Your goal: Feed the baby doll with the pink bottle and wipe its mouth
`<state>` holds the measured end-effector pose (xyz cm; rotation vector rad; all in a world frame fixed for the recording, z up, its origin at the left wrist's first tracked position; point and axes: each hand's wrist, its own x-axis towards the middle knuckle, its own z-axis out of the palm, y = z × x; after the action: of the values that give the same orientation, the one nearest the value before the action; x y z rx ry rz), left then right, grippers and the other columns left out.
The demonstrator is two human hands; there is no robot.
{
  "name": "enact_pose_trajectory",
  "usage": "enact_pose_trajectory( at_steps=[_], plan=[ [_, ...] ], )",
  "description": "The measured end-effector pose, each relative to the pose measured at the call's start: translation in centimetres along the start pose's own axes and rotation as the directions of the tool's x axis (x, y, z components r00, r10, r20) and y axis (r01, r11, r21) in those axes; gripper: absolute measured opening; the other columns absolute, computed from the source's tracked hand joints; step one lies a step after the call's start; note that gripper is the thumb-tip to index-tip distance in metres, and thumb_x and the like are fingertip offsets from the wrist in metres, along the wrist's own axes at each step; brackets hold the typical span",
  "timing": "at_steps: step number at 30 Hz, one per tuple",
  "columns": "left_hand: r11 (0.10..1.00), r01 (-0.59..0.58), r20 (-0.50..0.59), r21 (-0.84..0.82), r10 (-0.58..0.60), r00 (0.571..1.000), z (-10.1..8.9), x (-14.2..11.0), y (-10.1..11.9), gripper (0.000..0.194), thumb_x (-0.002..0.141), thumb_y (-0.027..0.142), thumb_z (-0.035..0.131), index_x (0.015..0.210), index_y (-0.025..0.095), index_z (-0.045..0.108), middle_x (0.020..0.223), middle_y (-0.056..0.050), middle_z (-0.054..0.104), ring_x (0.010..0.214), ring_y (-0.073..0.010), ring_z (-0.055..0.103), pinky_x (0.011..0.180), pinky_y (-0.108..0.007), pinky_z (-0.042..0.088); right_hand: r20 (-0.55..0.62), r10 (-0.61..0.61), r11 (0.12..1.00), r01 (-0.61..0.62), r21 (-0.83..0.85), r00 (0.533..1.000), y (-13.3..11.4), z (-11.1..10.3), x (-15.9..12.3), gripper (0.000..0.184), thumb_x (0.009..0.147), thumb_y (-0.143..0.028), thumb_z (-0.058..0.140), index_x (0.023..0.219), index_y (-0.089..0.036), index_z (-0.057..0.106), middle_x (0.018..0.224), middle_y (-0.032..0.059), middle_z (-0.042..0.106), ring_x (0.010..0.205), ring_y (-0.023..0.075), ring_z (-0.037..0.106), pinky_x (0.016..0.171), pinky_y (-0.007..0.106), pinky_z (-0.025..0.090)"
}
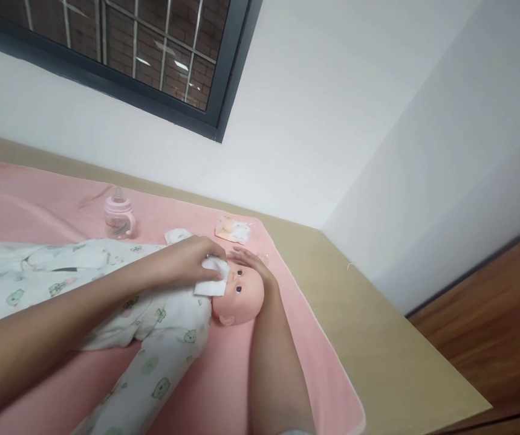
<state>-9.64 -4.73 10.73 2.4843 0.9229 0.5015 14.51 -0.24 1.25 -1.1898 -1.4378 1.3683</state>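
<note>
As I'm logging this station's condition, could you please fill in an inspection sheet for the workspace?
Surface: pink cloth over a pale table; some creases.
Job's things: doll lying on the cloth, white wipe over its mouth area.
Clutter: handled bottle and small packet beyond the doll.
Hands: left hand holds the wipe; right hand, fingers extended, beside the doll's head.
Cables: nothing seen.
Surroundings: white wall, dark-framed window.

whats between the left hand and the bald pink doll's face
A thin white wipe, held in the left hand over the lower part of the doll's face; the head view shows it.
</note>
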Motion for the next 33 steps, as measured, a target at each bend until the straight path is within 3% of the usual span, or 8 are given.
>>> enact_pose_trajectory(
  at_steps=[9,20,28,33],
  plan=[
    [0.997,0.012,-0.024,0.076,-0.010,1.000,0.6,-0.2,1.1,0.017,0.074,0.020,0.053,0.076,0.020,0.070,0.071,0.000,0.068,0.065,-0.0187,0.060,0.056,-0.027,0.033,-0.010,0.003,1.000,-0.003,0.012,1.000,0.4,0.0,0.4,0.069,0.069,-0.053,0.070,0.128,-0.019,0.055,0.122,0.0143,0.064,0.125,0.0254,0.054,0.110,0.044,0.036],
    [0.985,0.054,-0.011,0.164,-0.053,0.999,0.4,-0.1,0.7,0.016,0.077,0.019,0.056,0.081,0.020,0.072,0.080,-0.002,0.072,0.077,-0.0220,0.063,0.062,-0.027,0.037,0.014,0.025,0.999,-0.025,0.030,1.000,1.0,-0.5,1.3,0.071,0.068,-0.049,0.073,0.129,-0.017,0.054,0.122,0.0153,0.064,0.121,0.0264,0.056,0.108,0.044,0.038],
    [0.969,0.033,-0.069,0.244,-0.017,0.997,0.5,0.2,0.2,0.018,0.079,0.020,0.052,0.080,0.020,0.071,0.081,-0.005,0.072,0.082,-0.0245,0.063,0.063,-0.028,0.036,0.001,0.044,0.995,-0.044,0.086,0.999,1.8,-0.7,1.7,0.055,0.077,-0.043,0.065,0.127,-0.021,0.054,0.119,0.0119,0.066,0.117,0.0250,0.059,0.106,0.044,0.041],
    [0.972,0.056,-0.135,0.229,-0.025,0.991,0.8,0.2,0.4,0.024,0.079,0.017,0.048,0.085,0.019,0.071,0.091,-0.006,0.071,0.085,-0.0245,0.063,0.068,-0.029,0.040,-0.008,0.044,0.991,-0.043,0.124,0.999,2.0,-1.0,1.8,0.057,0.076,-0.040,0.067,0.128,-0.019,0.054,0.117,0.0131,0.067,0.114,0.0253,0.061,0.105,0.044,0.042]
  ],
)
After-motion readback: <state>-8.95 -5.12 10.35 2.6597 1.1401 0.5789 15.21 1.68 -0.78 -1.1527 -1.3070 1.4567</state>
